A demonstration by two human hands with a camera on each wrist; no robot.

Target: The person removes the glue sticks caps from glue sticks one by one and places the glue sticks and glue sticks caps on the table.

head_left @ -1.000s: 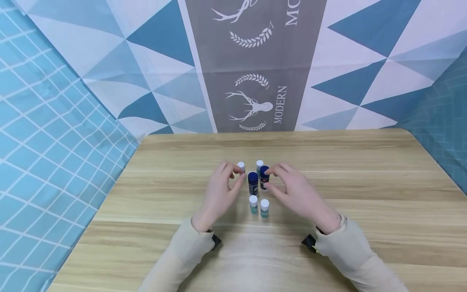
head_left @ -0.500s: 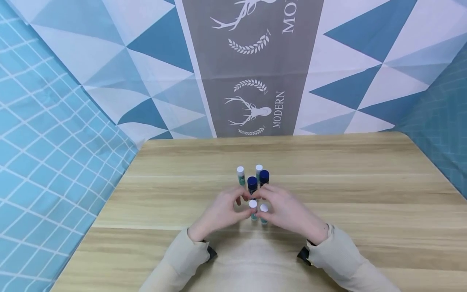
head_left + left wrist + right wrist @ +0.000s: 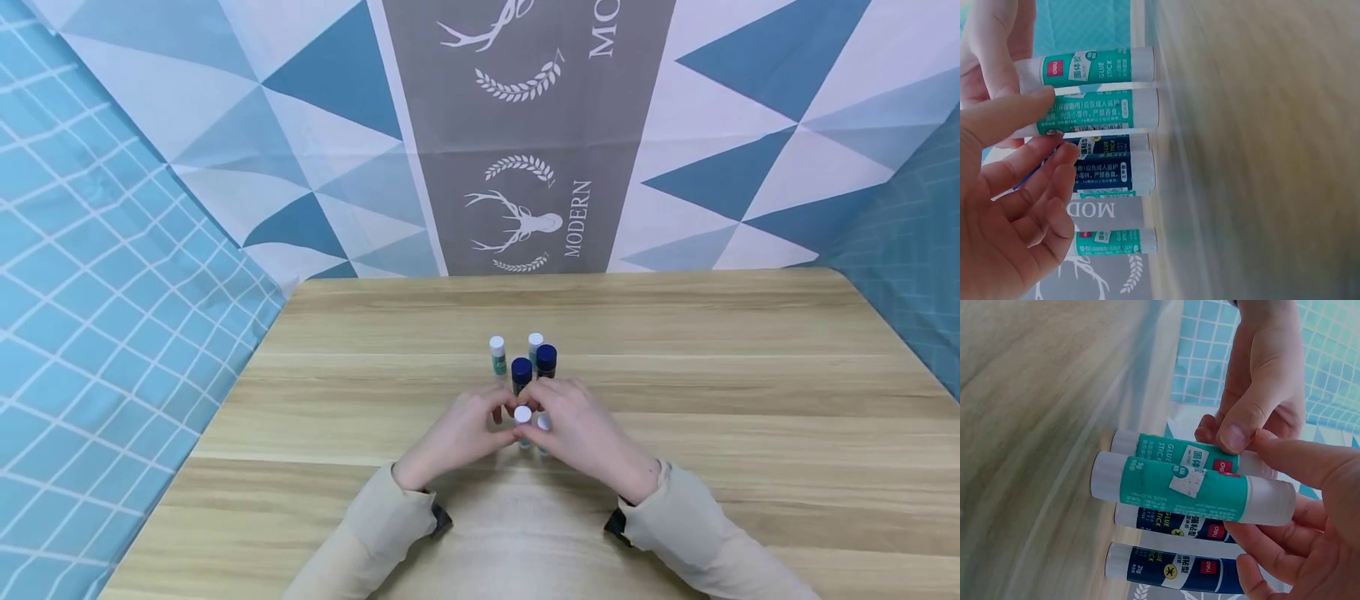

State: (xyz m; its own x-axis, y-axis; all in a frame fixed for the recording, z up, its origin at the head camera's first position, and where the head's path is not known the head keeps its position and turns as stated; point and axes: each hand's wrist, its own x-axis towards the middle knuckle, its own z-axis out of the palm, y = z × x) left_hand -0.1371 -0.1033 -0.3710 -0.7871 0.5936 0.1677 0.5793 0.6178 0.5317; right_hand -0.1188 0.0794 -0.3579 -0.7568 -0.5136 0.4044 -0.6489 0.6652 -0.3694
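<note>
Two teal glue sticks with white caps stand upright at the front of a small cluster in the head view: a front-left glue stick (image 3: 522, 414) and a front-right glue stick (image 3: 544, 422). My left hand (image 3: 463, 427) pinches the front-left one between thumb and forefinger. Curled round the front-right glue stick (image 3: 1191, 490), my right hand (image 3: 585, 432) brings its thumb and forefinger tips close to those of the left hand. Just behind stand two navy glue sticks, one to the left (image 3: 521, 367) and one to the right (image 3: 547, 357). Fingers hide the lower parts of several sticks.
Two more white-capped teal glue sticks stand at the back, one on the left (image 3: 498, 354) and one on the right (image 3: 535, 340). All are on a wood-grain table (image 3: 360, 400). A patterned cloth (image 3: 517, 142) hangs behind the table's far edge.
Both hands have come back from the rear sticks and closed in round the front pair. My right hand has left the right navy glue stick and moved left and nearer.
</note>
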